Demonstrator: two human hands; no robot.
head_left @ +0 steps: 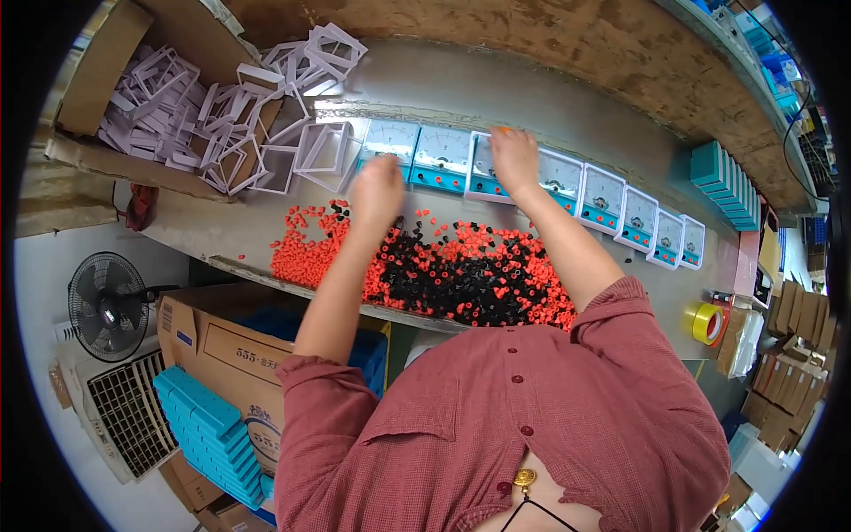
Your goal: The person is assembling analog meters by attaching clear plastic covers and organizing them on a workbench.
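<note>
Dial meters with teal lower panels stand in a slanting row across the bench. My left hand (379, 188), slightly blurred, is closed with fingers curled down at the lower edge of the leftmost meter (390, 139); whatever it pinches is hidden. Beside that is a second meter (441, 152), also without a white rim. My right hand (516, 160) lies over the right side of a white-framed meter (483, 168), its fingers curled together near the top edge. An orange bit shows at those fingertips. Loose red caps (297, 257) and black caps (434, 282) lie heaped nearest my body.
A cardboard box (75, 158) of white frames stands at the left, with more frames (324, 58) spilling beside it. Teal cases (722, 186) are stacked at the far right, near yellow tape (706, 324). A fan (108, 306) and stacked teal parts (208, 434) sit below left.
</note>
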